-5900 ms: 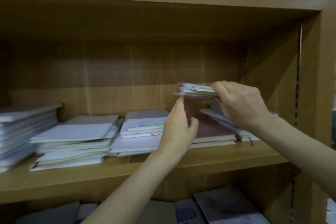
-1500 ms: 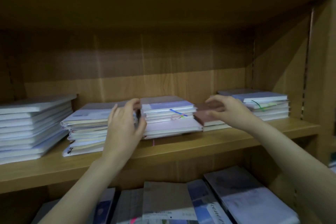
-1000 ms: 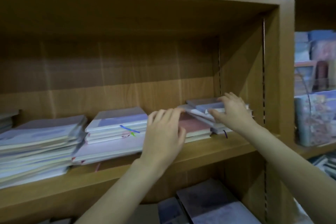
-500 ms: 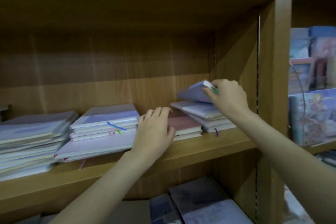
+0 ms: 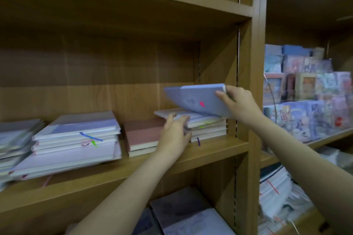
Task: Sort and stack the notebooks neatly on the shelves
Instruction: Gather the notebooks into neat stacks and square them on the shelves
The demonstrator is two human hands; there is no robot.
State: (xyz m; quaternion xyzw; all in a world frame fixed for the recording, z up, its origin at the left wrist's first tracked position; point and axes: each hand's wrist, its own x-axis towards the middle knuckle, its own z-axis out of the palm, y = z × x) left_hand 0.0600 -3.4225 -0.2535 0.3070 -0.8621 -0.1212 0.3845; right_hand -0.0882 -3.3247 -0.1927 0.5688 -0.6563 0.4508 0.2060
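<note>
Your right hand grips a lavender hardcover notebook, tilted above the rightmost stack of pale notebooks. Your left hand rests on that stack, fingers loosely spread. The stacks sit on a brown wooden shelf; colourful boxed goods fill the neighbouring bay.

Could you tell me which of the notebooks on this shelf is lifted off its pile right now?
The pale blue notebook with a pink mark, held tilted in the right hand above the rightmost pile; all the others lie flat.

1 head view, close, faces forward into wooden shelf, angled slightly right.
</note>
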